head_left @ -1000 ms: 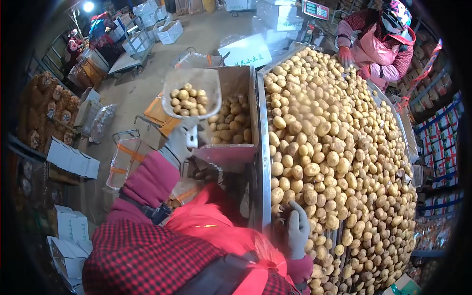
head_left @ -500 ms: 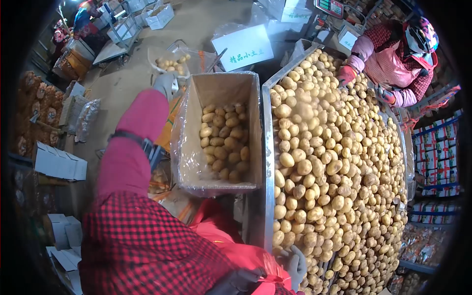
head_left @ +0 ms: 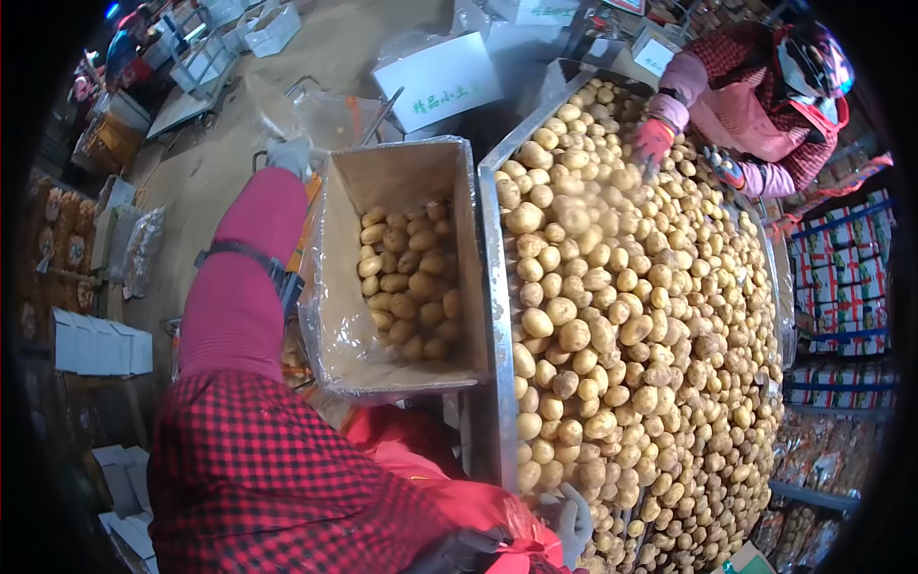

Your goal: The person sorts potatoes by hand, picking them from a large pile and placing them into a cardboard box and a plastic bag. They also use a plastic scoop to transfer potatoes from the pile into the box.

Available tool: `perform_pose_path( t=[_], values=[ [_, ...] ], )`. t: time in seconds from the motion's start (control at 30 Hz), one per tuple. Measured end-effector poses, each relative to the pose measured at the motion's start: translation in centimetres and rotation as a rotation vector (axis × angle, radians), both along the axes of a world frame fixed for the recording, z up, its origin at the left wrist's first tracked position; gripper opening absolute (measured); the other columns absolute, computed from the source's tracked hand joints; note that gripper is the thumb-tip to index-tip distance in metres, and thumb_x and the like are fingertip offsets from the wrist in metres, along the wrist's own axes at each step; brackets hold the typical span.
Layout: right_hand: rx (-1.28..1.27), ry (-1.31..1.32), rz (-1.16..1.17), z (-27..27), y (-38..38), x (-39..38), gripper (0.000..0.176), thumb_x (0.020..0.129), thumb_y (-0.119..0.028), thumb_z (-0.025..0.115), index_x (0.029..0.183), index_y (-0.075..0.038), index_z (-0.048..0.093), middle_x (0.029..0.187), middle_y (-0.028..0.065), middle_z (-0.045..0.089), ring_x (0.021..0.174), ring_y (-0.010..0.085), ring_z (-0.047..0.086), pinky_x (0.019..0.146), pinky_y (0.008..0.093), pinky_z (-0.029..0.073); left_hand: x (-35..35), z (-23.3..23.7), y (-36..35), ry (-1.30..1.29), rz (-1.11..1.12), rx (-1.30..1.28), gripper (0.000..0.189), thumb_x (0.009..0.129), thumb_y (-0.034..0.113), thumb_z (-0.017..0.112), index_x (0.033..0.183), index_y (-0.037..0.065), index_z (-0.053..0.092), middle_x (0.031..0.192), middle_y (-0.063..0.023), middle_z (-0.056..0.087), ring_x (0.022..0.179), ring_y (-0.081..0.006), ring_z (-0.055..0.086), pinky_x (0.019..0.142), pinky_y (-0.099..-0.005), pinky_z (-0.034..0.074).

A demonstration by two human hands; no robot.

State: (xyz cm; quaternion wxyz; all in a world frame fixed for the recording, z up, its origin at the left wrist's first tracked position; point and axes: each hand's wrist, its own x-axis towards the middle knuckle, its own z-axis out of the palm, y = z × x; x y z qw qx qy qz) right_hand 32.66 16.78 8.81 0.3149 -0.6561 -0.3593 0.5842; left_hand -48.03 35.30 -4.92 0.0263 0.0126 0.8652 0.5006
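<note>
A blurred scoop (head_left: 273,107) is held beyond the lined box (head_left: 342,287) by the left hand (head_left: 290,156), fingers closed; the right hand (head_left: 572,521) is placed beside heaped potatoes (head_left: 650,335), its grip impossible to tell.

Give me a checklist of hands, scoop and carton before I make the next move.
Left hand on scoop: ok, at its handle end.
Scoop load: cannot tell, blurred.
Carton open, with room above its potatoes: ok.
Right hand outside the carton: ok, at the near end of the potato pile.
Co-worker's red-gloved hand off the pile: not ok, it is at the far end.
</note>
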Motion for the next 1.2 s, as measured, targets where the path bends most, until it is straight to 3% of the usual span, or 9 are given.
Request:
perform_pose_path(
  t=[0.17,0.57,0.73,0.77,0.8,0.9,1.03,1.1,1.2],
  values=[
    [-0.001,0.002,0.045,0.6,-0.1,-0.4,0.036,0.111,-0.023,0.052,0.135,0.001,0.06,0.101,0.0147,0.076,0.072,0.0156,0.066,0.068,0.0283,0.055,1.6,1.4,-1.1,-0.242,-0.172,0.174,0.04,0.091,0.032,0.079,0.112,0.001,0.064,0.088,-0.0105,0.072,0.056,-0.0182,0.066,0.044,-0.0341,0.051],
    [-0.076,0.405,0.115,1.7,1.8,0.7,0.038,0.108,-0.015,0.055,0.144,-0.002,0.053,0.124,0.0109,0.069,0.096,0.0134,0.067,0.079,0.0259,0.056,35.2,15.7,-5.2,-0.326,-1.087,0.369,0.042,0.101,0.04,0.068,0.11,-0.002,0.07,0.088,-0.0102,0.075,0.052,-0.0086,0.057,0.047,-0.0229,0.043],
    [0.084,0.635,0.067,4.9,3.0,0.3,0.052,0.107,-0.026,0.059,0.152,-0.005,0.047,0.138,0.0129,0.062,0.114,0.0205,0.063,0.095,0.0345,0.053,53.3,15.5,-8.5,-1.095,-1.422,0.691,0.024,0.093,0.007,0.07,0.117,-0.001,0.071,0.105,-0.0146,0.075,0.077,-0.0151,0.071,0.064,-0.0262,0.056],
    [0.156,0.774,0.05,5.2,3.1,0.4,0.057,0.106,-0.031,0.06,0.155,-0.006,0.044,0.143,0.0136,0.059,0.122,0.023,0.061,0.102,0.0373,0.051,55.9,17.6,-8.6,-0.27,-1.904,0.326,0.027,0.094,0.013,0.074,0.118,0.002,0.071,0.102,-0.0095,0.075,0.079,-0.0133,0.07,0.068,-0.0269,0.056],
    [0.122,0.741,0.031,4.4,3.5,0.9,0.067,0.107,-0.041,0.056,0.161,-0.008,0.036,0.15,0.0138,0.053,0.133,0.0248,0.054,0.112,0.0419,0.044,59.8,17.7,-9.9,-0.767,-1.648,0.213,0.03,0.095,0.021,0.077,0.119,0.004,0.071,0.102,-0.0068,0.075,0.084,-0.0147,0.071,0.074,-0.0294,0.057],
    [0.215,1.104,-0.053,4.5,2.1,2.4,0.069,0.107,-0.046,0.053,0.161,-0.008,0.034,0.151,0.0126,0.051,0.136,0.0235,0.051,0.116,0.042,0.04,66.5,17.4,-12.3,-0.204,-1.996,0.268,0.038,0.094,0.031,0.076,0.123,0.007,0.069,0.105,-0.0101,0.077,0.095,-0.0183,0.074,0.085,-0.0334,0.058],
    [0.294,0.758,-0.409,2.9,0.3,6.6,0.045,0.11,-0.034,0.05,0.145,-0.006,0.053,0.127,0.0112,0.064,0.116,0.0243,0.061,0.104,0.0419,0.048,70.1,18.3,-14.0,-0.274,-2.356,0.037,0.039,0.097,0.04,0.071,0.123,0.011,0.067,0.103,-0.0121,0.076,0.09,-0.0239,0.075,0.083,-0.0355,0.058],
    [0.622,-0.316,-0.058,1.7,-2.1,10.7,0.073,0.094,-0.051,0.073,0.15,-0.009,0.051,0.133,0.015,0.064,0.112,0.0262,0.062,0.102,0.0432,0.051,70.7,18.1,-13.9,-0.248,-2.463,-0.058,0.041,0.1,0.038,0.066,0.131,0.011,0.066,0.105,-0.0144,0.076,0.093,-0.0259,0.074,0.084,-0.0376,0.058],
    [0.589,-0.138,-0.064,-3.0,-4.4,21.8,0.063,0.095,-0.017,0.073,0.149,-0.002,0.045,0.118,0.0134,0.068,0.088,0.0216,0.069,0.078,0.0339,0.063,69.9,16.7,-13.4,-0.126,-2.326,0.233,0.045,0.103,0.031,0.061,0.143,0.01,0.061,0.11,-0.0192,0.074,0.099,-0.0309,0.074,0.085,-0.0394,0.058]
  ],
)
